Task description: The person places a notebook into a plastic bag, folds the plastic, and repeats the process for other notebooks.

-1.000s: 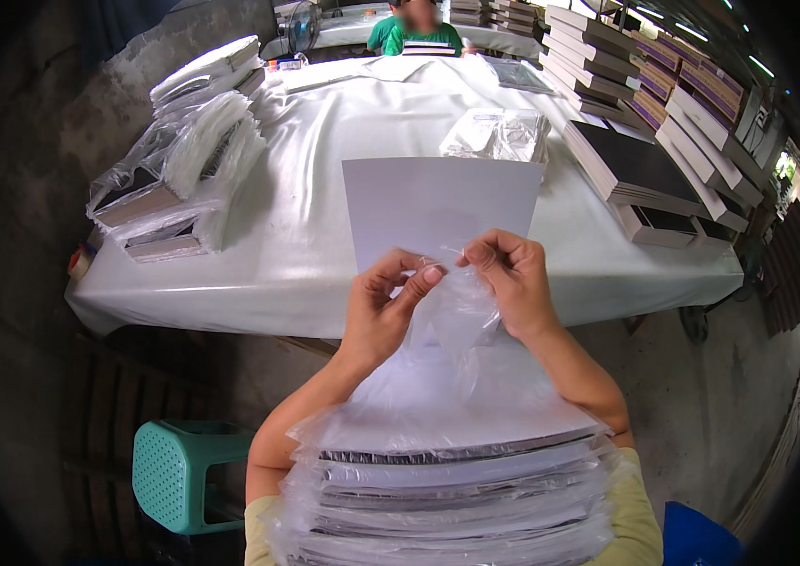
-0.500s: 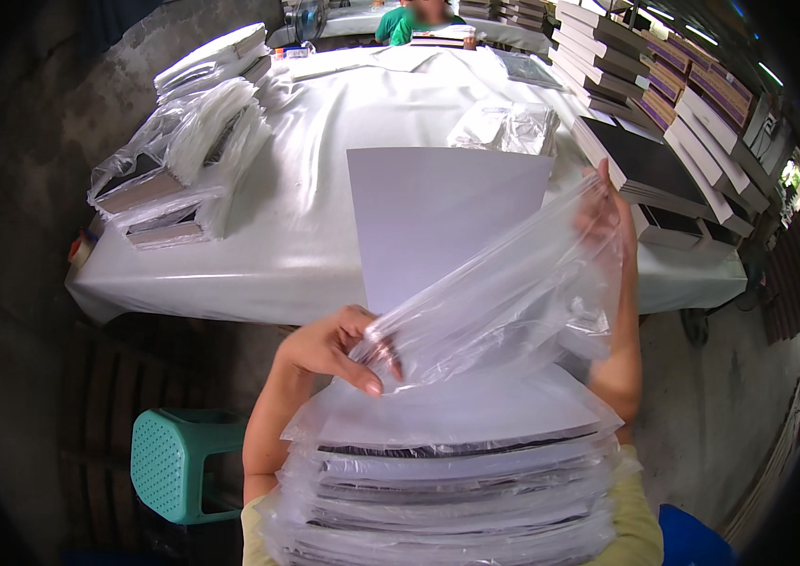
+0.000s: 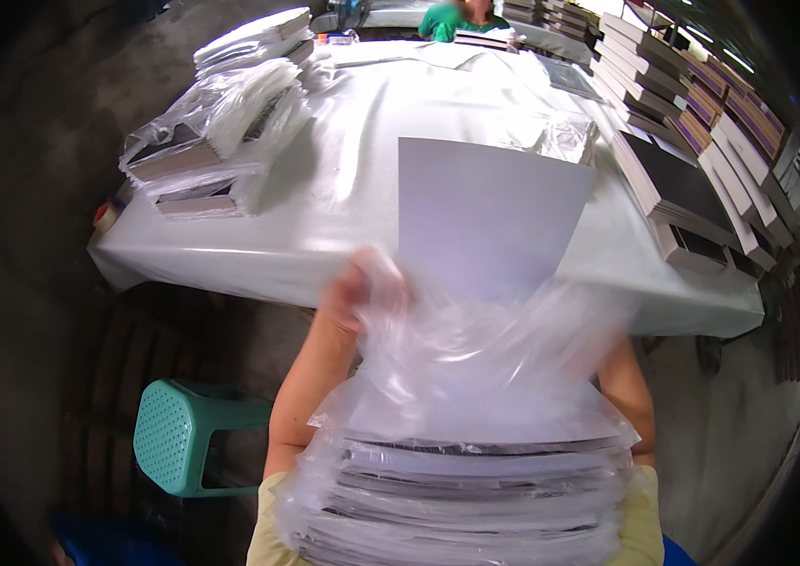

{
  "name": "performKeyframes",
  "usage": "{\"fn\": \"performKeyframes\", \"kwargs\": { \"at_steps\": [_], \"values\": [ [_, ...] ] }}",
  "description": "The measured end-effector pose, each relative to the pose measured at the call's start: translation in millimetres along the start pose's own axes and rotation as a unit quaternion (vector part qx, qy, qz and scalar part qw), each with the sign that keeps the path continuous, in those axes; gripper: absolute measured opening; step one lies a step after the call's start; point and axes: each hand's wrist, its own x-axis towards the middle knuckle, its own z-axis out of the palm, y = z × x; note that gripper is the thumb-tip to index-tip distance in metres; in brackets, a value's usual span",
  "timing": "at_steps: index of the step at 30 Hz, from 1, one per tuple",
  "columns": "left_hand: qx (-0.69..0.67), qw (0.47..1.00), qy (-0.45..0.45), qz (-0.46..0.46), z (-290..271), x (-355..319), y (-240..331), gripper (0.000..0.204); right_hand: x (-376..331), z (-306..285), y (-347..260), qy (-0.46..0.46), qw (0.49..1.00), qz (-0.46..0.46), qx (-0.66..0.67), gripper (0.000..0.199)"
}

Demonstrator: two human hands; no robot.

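Observation:
A clear plastic bag (image 3: 475, 349), crumpled and blurred by motion, spreads in front of me. My left hand (image 3: 362, 288) grips its left side, the film bunched around the fingers. My right hand is veiled by the blurred film on the bag's right side; its fingers cannot be made out, only the forearm below. Beyond the bag a plain white sheet (image 3: 494, 212) sticks out toward the table, its lower part covered by film. Nearest my body rises a stack of flat plastic-wrapped packs (image 3: 475, 500) with white and dark edges.
A white-covered table (image 3: 230, 255) stands ahead. Plastic-wrapped bundles (image 3: 183, 156) are piled on its left, dark-topped flat boxes (image 3: 678, 184) on its right. A folded clear plastic pile (image 3: 565, 139) lies behind the sheet. A green stool (image 3: 169, 439) stands left; another person (image 3: 442, 21) sits far off.
My left hand has risen with the bag's edge, and my right hand has come down behind the film. The bag went from stretched diagonally to bunched over the sheet's lower part. The view has shifted.

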Motion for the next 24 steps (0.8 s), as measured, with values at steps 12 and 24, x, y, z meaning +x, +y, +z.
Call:
{"fn": "performKeyframes", "kwargs": {
  "at_steps": [12, 24],
  "values": [
    [0.095, 0.991, -0.015, -0.092, 4.2, -6.7, -19.8, 0.017, 1.9, -10.5, -13.0, 0.036, 0.993, -0.027, 0.107, 0.08],
    [0.272, 0.961, 0.043, 0.003, -6.3, 9.2, 32.9, 0.042, 48.4, -18.9, -37.6, 0.23, 0.961, 0.079, -0.135, 0.07]
  ]
}}
